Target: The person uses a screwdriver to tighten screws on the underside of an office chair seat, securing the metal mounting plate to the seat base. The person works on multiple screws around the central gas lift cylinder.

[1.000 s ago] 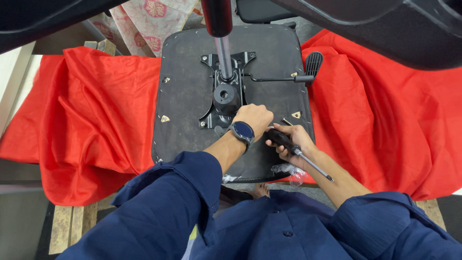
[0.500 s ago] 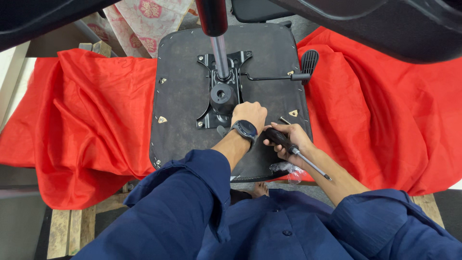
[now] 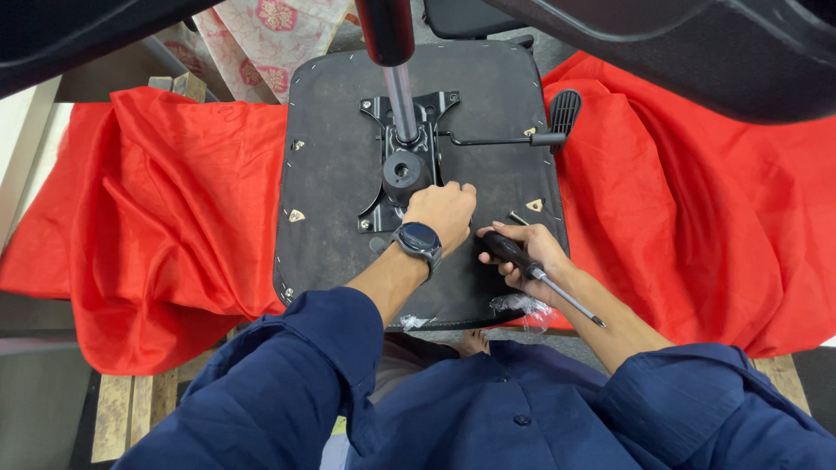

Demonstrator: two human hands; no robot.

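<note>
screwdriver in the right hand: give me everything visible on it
The screwdriver has a black handle and a slim bright metal shaft. The right hand grips the handle, with the shaft pointing back toward the person and down to the right, its tip free in the air. It lies low over the near right part of the upturned chair seat.

One screen noted: round dark smartwatch face on the left wrist, centre frame. Clear plastic wrapper at 5 o'clock of it.
</note>
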